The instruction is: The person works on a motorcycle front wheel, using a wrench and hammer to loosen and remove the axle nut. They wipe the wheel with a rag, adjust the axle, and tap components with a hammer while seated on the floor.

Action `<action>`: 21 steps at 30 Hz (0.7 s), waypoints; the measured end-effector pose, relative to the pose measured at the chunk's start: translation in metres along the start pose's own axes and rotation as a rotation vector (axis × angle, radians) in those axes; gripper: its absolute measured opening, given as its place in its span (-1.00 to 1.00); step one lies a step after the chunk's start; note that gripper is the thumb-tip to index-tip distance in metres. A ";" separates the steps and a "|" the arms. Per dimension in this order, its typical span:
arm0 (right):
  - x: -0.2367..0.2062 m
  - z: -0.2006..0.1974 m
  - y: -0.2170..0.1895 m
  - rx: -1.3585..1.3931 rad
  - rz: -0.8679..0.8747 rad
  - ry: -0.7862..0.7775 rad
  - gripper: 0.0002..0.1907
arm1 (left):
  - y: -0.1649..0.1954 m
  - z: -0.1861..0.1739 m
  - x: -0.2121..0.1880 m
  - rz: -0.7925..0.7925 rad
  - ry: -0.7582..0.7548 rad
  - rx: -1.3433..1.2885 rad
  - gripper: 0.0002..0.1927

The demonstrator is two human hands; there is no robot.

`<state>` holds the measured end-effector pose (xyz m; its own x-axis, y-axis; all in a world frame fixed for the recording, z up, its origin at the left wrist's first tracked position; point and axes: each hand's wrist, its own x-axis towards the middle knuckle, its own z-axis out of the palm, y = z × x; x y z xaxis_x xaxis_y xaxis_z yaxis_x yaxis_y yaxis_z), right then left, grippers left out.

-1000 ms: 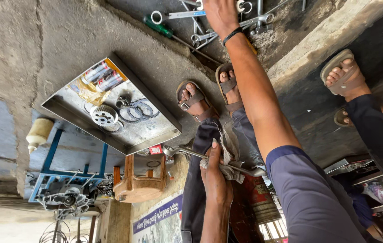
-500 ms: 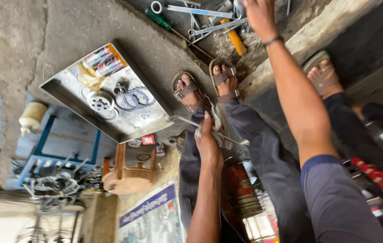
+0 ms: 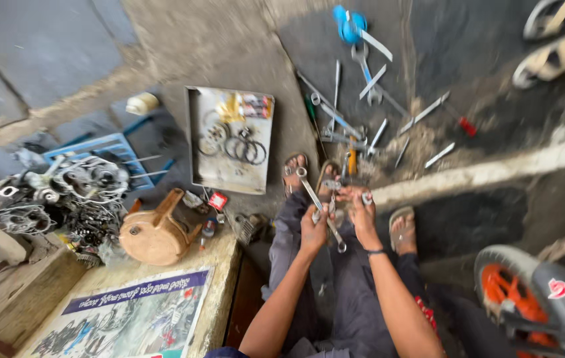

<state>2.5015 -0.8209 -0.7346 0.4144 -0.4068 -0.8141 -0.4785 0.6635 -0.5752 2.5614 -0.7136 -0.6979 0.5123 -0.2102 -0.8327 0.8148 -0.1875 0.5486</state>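
Note:
My left hand is closed around a long silver combination spanner that slants across my knees, its open end toward my sandalled feet. My right hand sits right beside it and grips a small silver tool; what kind it is stays unclear. A small metal piece shows between the two hands. Just beyond my feet, several spanners and an orange-handled screwdriver lie scattered on the dirty concrete floor.
A metal tray with rings and gaskets lies left of the tools. Engine parts, a blue crate and a wooden stool stand at left. Another person's sandalled foot is at right, by an orange-rimmed wheel.
My right hand has drawn back from the tool pile on the floor and now meets my left hand over my knees, holding a small tool. The view has swung round.

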 end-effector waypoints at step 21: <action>-0.130 0.086 -0.318 -0.971 0.329 0.288 -0.59 | 0.346 -0.301 -0.132 -0.086 0.765 -0.113 -0.58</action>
<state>2.6662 -0.9248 -0.4387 0.0147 -0.5159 -0.8565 -0.9987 0.0344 -0.0378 2.8579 -0.4616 -0.4211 0.4574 0.5286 -0.7151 0.8620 -0.0658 0.5027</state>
